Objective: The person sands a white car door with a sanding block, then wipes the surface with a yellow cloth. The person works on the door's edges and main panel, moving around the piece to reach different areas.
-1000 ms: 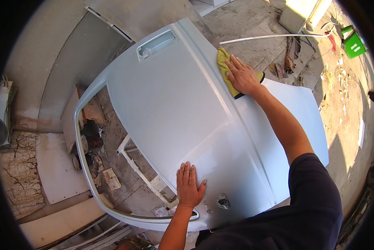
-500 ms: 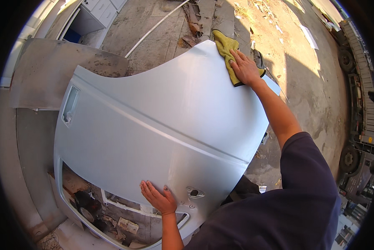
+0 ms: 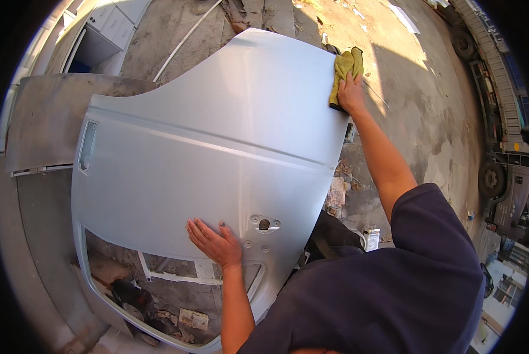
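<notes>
A silver vehicle door (image 3: 188, 171) lies in front of me, outer face up, with a window opening at its lower left. My left hand (image 3: 216, 243) rests flat on it just above that opening, fingers stretched out and holding nothing. At the far right edge of the door, my right hand (image 3: 351, 96) grips a yellow-green cloth (image 3: 345, 69) with dark edging. The cloth is bunched over the edge, partly beyond it. Near my left hand is a handle recess (image 3: 265, 224) with a dark hole. A slot-shaped opening (image 3: 87, 147) shows near the door's left side.
A stained flat board (image 3: 58, 121) stands at the left, beside a white drawer cabinet (image 3: 116, 29). Rubble and scraps lie on the ground below the window opening. A white can (image 3: 372, 239) stands by my torso. At the far right is a truck (image 3: 493, 118).
My right hand and the cloth have moved from the door's far corner area to its right edge. The view has shifted; my left hand still lies flat near the window opening.
</notes>
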`<move>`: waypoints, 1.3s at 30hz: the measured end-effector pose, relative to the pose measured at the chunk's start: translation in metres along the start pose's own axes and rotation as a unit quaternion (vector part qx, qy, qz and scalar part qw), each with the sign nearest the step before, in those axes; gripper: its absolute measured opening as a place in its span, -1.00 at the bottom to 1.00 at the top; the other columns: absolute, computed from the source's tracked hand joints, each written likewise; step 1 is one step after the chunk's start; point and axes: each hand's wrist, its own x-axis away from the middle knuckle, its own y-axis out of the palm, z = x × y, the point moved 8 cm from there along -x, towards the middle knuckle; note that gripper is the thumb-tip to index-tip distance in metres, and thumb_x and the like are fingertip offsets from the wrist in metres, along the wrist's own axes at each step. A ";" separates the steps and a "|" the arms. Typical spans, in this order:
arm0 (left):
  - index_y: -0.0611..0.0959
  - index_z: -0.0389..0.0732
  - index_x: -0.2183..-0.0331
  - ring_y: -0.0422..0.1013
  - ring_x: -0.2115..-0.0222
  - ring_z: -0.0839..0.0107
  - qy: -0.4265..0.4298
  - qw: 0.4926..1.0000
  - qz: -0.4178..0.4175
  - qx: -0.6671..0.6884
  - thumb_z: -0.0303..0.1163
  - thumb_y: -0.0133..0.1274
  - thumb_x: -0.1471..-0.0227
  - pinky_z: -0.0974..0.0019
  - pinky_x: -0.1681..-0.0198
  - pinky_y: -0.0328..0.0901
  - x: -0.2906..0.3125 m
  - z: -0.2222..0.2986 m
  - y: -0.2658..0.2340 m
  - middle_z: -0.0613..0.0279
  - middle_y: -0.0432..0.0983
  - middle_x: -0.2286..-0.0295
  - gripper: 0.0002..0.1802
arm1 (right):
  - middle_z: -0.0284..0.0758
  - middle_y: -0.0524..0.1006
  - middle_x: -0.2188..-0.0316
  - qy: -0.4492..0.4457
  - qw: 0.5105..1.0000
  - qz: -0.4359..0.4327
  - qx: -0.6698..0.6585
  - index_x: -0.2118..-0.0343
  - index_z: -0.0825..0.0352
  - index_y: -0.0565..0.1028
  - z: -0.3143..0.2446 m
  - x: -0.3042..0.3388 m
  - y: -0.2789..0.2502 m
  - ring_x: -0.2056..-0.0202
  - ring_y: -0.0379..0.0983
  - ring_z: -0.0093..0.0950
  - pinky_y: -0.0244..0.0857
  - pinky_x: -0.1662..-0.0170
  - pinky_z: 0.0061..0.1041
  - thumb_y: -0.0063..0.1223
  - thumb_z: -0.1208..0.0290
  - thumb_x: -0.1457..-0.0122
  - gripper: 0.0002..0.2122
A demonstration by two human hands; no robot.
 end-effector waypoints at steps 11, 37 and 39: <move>0.19 -0.45 -0.53 -0.26 -0.63 -0.23 -0.009 0.983 -0.075 0.170 -0.09 0.16 -0.43 -0.25 -0.66 -0.24 0.006 -0.032 -0.005 -0.33 -0.14 -0.59 -0.05 | 0.15 0.12 -0.62 -0.096 0.988 -0.052 0.108 -0.56 0.40 0.30 -0.102 0.250 -0.038 -0.63 -0.04 0.14 -0.14 -0.66 0.10 -0.11 0.09 -0.58 -0.36; 0.55 -0.31 -0.34 0.15 -0.49 -0.13 -0.188 0.961 0.025 0.202 -0.31 0.17 -0.42 -0.17 -0.54 0.09 0.287 -0.194 -0.140 -0.14 0.25 -0.47 -0.43 | -0.31 0.69 -0.04 -0.066 0.879 -0.307 -0.359 -0.30 0.37 0.62 -0.125 0.368 -0.160 -0.04 0.59 -0.53 0.48 -0.16 -0.44 0.15 0.33 -0.58 -0.65; 0.57 -0.32 -0.32 0.16 -0.48 -0.13 -0.184 0.967 0.012 0.174 -0.31 0.17 -0.42 -0.16 -0.54 0.09 0.296 -0.193 -0.140 -0.14 0.26 -0.46 -0.45 | -0.18 0.62 -0.21 -0.190 0.908 -0.296 -0.229 -0.30 0.32 0.63 -0.122 0.366 -0.131 -0.21 0.54 -0.31 0.41 -0.31 -0.28 0.21 0.34 -0.50 -0.62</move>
